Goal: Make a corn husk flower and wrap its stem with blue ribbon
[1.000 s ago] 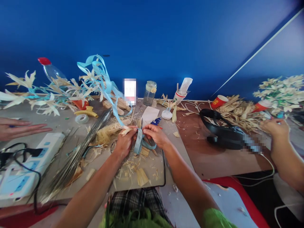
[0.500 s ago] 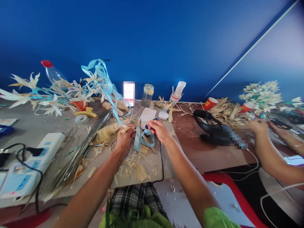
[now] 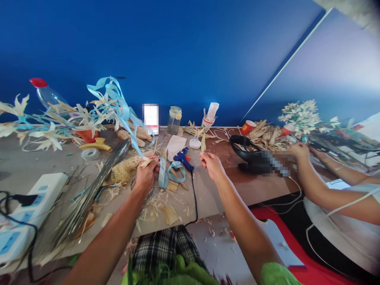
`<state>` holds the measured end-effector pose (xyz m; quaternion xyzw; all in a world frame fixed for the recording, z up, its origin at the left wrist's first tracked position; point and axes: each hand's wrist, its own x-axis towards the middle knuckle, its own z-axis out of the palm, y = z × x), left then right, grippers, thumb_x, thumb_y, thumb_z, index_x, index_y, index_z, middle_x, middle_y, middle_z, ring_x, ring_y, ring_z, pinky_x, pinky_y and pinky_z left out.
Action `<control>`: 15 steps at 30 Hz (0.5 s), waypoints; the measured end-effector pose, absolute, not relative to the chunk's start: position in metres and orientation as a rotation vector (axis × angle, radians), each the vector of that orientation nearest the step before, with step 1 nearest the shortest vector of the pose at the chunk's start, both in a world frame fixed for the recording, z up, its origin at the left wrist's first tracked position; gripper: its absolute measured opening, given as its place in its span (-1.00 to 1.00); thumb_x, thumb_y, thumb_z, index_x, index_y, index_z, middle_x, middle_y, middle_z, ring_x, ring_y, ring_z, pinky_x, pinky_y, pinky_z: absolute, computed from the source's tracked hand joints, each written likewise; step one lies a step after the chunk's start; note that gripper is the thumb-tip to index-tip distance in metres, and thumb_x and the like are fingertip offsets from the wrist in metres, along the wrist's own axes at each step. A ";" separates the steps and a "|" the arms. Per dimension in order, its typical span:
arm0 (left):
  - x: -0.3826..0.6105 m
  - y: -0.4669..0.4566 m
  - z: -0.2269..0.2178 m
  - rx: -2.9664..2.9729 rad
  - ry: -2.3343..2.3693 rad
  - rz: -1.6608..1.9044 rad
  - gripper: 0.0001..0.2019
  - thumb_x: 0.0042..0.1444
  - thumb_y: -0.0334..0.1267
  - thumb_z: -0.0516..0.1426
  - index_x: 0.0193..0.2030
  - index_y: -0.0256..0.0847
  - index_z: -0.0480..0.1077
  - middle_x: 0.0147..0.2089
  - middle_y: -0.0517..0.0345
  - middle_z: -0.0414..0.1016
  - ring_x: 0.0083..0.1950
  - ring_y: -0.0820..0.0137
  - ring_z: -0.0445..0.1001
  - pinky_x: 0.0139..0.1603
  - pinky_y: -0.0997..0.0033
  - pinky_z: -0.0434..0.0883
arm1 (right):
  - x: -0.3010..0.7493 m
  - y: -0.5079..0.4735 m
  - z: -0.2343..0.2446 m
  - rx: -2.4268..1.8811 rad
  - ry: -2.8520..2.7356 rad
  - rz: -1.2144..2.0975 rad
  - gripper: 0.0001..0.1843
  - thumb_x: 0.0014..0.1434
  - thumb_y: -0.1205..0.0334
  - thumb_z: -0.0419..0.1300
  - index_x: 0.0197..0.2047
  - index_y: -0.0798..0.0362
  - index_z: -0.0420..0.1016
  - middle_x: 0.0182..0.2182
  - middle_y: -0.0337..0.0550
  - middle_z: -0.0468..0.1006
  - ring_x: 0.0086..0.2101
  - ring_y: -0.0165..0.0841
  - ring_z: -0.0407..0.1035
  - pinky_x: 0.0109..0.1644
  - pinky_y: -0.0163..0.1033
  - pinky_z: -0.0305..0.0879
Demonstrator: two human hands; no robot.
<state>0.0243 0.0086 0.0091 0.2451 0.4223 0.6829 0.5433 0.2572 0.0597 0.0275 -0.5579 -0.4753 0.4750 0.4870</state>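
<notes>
My left hand (image 3: 146, 174) is closed on a small piece of dry corn husk (image 3: 145, 162) with a light blue ribbon (image 3: 162, 177) hanging from it in loops. My right hand (image 3: 211, 165) is away from the ribbon, to the right, fingers curled in a loose pinch; whether it holds anything I cannot make out. A blue glue gun (image 3: 182, 157) lies on the table between my hands, its black cord (image 3: 194, 202) running toward me. Husk scraps (image 3: 160, 208) litter the table in front of me.
A bundle of thin wires (image 3: 86, 198) and a white power strip (image 3: 26, 213) lie at left. Husk flowers with blue ribbon (image 3: 68, 118), a tape roll (image 3: 90, 154), a jar (image 3: 173, 120) and paper cups stand at the back. Another person's arms (image 3: 320, 186) work at right beside a black headset (image 3: 252, 156).
My right hand let go of the ribbon and moved right, uncovering the glue gun. The view turned right; the other person's hand at the left edge is gone from sight.
</notes>
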 end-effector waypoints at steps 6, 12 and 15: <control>0.025 0.009 0.009 0.597 0.993 1.613 -0.75 -0.21 -0.28 0.29 -0.34 -0.30 0.43 -0.57 0.31 0.32 -0.58 0.61 0.22 -0.56 0.60 0.16 | 0.260 0.065 0.017 -1.494 -1.417 0.931 -0.72 -0.13 0.06 0.22 -0.38 0.08 0.39 -0.58 -0.31 0.36 -0.55 -0.46 0.20 -0.46 -0.33 0.11; 0.024 0.009 0.007 0.607 1.024 1.603 -0.75 -0.19 -0.28 0.28 -0.32 -0.30 0.43 -0.56 0.30 0.32 -0.58 0.59 0.22 -0.57 0.58 0.17 | 0.238 0.067 0.018 -1.546 -1.740 0.737 -0.87 -0.01 0.16 0.18 -0.43 0.05 0.42 -0.49 -0.21 0.47 -0.43 -0.39 0.32 -0.31 -0.27 0.19; 0.024 0.009 0.006 0.610 1.024 1.593 -0.75 -0.19 -0.28 0.29 -0.32 -0.29 0.44 -0.57 0.30 0.31 -0.59 0.59 0.23 -0.57 0.59 0.17 | 0.227 0.064 0.021 -1.546 -1.785 0.757 -0.88 0.01 0.16 0.20 -0.41 0.03 0.42 -0.47 -0.19 0.49 -0.42 -0.36 0.35 -0.30 -0.26 0.21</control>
